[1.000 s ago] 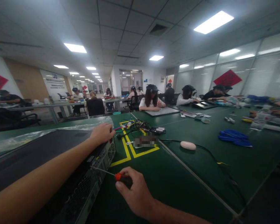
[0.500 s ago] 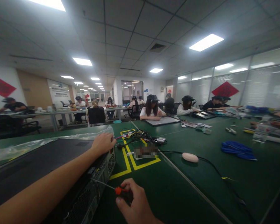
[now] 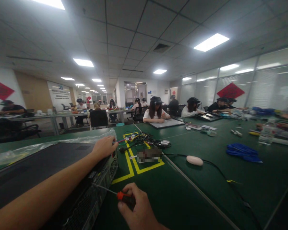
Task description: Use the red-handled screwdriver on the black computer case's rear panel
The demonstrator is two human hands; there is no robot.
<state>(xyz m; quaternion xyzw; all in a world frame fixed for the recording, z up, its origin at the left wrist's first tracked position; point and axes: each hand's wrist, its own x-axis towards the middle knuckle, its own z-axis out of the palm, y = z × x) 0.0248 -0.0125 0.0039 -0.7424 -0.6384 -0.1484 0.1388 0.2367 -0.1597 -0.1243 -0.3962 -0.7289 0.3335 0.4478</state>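
Note:
A black computer case (image 3: 69, 156) lies flat at the left, its metal back panel (image 3: 99, 191) facing right. My left hand (image 3: 105, 146) presses on the case's far right corner, fingers curled over the edge; the fingertips are partly hidden. In my right hand (image 3: 138, 204) is a screwdriver (image 3: 126, 198) with a red and black handle, held between thumb and fingers. Its thin shaft points left, and the tip meets the back panel near the upper edge. Exactly what the tip touches is too small to make out.
Clear plastic sheeting (image 3: 69, 140) lies behind the case. Tangled cables (image 3: 144, 138) rest near yellow tape (image 3: 132, 172) on the green table (image 3: 182, 204). A pink oval object (image 3: 194, 160), a blue bundle (image 3: 243, 152) and a bottle (image 3: 267, 131) are farther right. Several people sit working beyond.
The screwdriver and my right hand have shifted very slightly left in view, and the handle has turned a little in my fingers. My left hand stays on the case corner.

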